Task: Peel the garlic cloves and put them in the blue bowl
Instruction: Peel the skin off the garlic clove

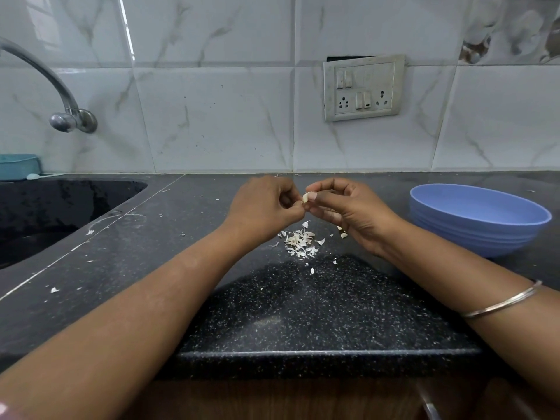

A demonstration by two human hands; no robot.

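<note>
Black speckled countertop [303, 313] fills the lower frame of the head view. At centre, the right hand [348, 207] pinches a garlic clove [306, 197] while the left hand [266, 207] picks at its skin above a peel pile [301, 242]. Best to strip from the tip in small tugs. At right, the blue bowl [478, 219] shows no cloves from this angle.

Both bare forearms are reaching forward and converging at centre. The left hand [263, 207] is curling its fingers inward, knuckles up, fingertips meeting those of the right hand [348, 207]. The right hand's thumb and forefinger are pinching together; a thin metal bangle [500, 300] is circling its forearm.
</note>
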